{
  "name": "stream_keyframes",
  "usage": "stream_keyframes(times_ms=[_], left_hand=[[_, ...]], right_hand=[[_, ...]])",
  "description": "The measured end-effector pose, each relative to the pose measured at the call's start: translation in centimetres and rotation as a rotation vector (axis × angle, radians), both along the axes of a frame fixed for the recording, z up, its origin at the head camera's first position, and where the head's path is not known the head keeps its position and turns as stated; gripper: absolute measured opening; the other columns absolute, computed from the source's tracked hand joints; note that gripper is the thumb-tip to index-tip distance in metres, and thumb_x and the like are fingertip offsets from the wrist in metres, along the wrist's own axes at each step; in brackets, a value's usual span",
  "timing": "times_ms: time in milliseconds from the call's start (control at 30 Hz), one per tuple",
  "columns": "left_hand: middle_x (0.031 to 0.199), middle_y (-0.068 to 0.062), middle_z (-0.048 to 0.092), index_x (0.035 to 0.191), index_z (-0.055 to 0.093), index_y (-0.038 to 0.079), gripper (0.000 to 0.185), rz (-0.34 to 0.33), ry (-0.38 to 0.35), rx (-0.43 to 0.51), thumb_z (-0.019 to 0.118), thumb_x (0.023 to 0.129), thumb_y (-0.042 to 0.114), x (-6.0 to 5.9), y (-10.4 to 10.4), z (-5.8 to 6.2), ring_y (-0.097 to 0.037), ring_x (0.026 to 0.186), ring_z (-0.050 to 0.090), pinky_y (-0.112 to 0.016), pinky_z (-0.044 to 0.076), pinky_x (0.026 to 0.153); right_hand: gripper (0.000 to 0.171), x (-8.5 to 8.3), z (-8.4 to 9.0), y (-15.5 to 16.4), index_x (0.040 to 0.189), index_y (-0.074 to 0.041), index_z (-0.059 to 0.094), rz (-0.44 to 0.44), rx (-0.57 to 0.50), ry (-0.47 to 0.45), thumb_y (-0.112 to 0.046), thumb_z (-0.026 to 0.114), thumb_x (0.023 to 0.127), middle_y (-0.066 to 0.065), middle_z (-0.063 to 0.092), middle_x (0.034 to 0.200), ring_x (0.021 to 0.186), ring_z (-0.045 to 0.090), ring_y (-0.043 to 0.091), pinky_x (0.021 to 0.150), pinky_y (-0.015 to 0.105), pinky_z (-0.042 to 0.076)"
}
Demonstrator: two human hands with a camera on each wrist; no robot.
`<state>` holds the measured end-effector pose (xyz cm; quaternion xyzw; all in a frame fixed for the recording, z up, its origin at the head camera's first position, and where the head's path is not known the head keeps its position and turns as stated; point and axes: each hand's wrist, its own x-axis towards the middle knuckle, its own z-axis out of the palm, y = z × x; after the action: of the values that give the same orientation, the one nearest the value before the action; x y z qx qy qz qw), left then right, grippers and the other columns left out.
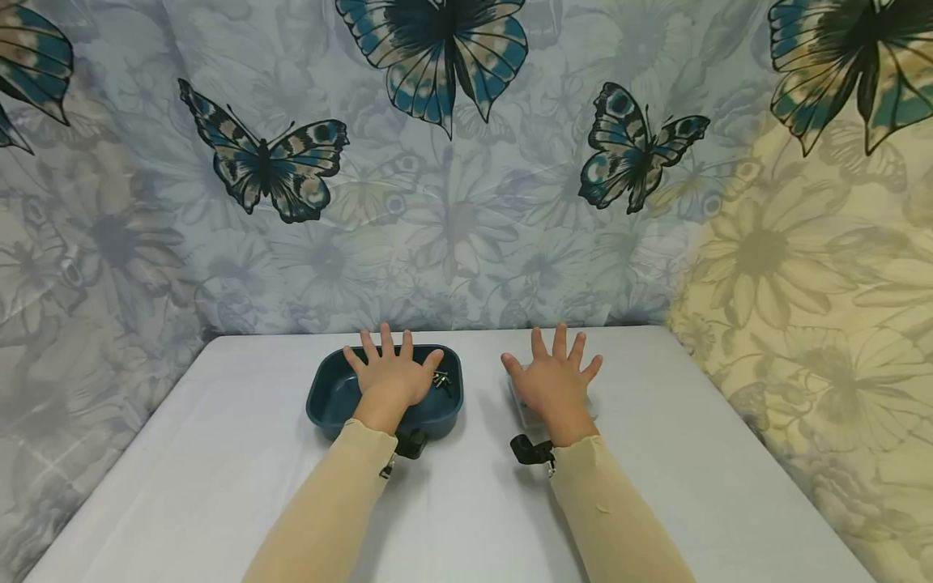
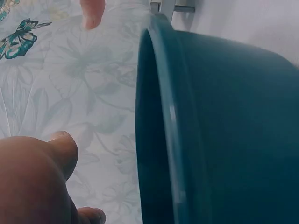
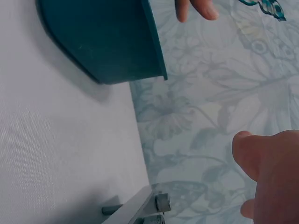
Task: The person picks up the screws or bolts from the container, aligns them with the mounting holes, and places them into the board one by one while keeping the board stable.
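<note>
The white table (image 1: 219, 486) bears a teal bin (image 1: 337, 395) holding metal pieces (image 1: 441, 379).

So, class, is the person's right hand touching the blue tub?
Apart: the head view shows a strip of white table between the right hand and the blue tub.

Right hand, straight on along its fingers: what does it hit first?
Probably the patterned backdrop behind the table. In the head view nothing shows between it and the right hand, though depth is hard to judge, so the gap is unclear.
</note>
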<state>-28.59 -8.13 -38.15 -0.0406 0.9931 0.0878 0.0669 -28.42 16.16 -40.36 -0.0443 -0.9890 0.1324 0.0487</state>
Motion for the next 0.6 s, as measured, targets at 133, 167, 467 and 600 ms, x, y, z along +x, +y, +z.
stream_keyframes(times_ms=[133, 167, 467, 600], left_hand=[[0.163, -0.017, -0.014, 0.162, 0.009, 0.023, 0.086, -0.004, 0.003, 0.008, 0.011, 0.094, 0.077, -0.1, -0.3, -0.1, -0.045, 0.141, -0.025, -0.070, -0.021, 0.101], [0.163, -0.017, -0.014, 0.162, 0.009, 0.023, 0.086, -0.007, 0.005, 0.008, 0.012, 0.094, 0.076, -0.2, -0.3, 0.0, -0.045, 0.141, -0.025, -0.070, -0.021, 0.101], [0.163, -0.017, -0.014, 0.162, 0.008, 0.022, 0.089, -0.053, 0.002, 0.093, 0.011, 0.093, 0.078, 0.1, -2.1, 0.5, -0.047, 0.142, -0.022, -0.072, -0.019, 0.102], [0.163, -0.016, -0.013, 0.162, 0.007, 0.023, 0.091, -0.094, -0.001, 0.180, 0.010, 0.091, 0.080, -0.2, -3.4, 0.9, -0.045, 0.143, -0.021, -0.071, -0.014, 0.105]], right_hand=[[0.098, 0.1, -0.1, 0.3, 0.161, -0.017, 0.017, 0.007, 0.001, 0.005, -0.084, 0.016, 0.089, 0.023, -0.007, 0.163, 0.141, -0.023, 0.048, 0.099, 0.075, -0.018], [0.098, 0.1, -0.1, 0.3, 0.161, -0.017, 0.017, 0.008, -0.001, 0.004, -0.083, 0.017, 0.089, 0.023, -0.007, 0.163, 0.141, -0.023, 0.048, 0.099, 0.075, -0.018], [0.091, 0.4, 0.8, 4.5, 0.162, -0.017, 0.013, 0.148, -0.356, -0.030, -0.073, 0.038, 0.095, 0.019, -0.010, 0.164, 0.144, -0.015, 0.048, 0.103, 0.077, -0.005], [0.087, 1.1, 1.3, 8.5, 0.162, -0.018, 0.004, 0.213, -0.607, -0.063, -0.063, 0.044, 0.099, 0.015, -0.018, 0.163, 0.145, -0.016, 0.046, 0.104, 0.077, 0.001]])
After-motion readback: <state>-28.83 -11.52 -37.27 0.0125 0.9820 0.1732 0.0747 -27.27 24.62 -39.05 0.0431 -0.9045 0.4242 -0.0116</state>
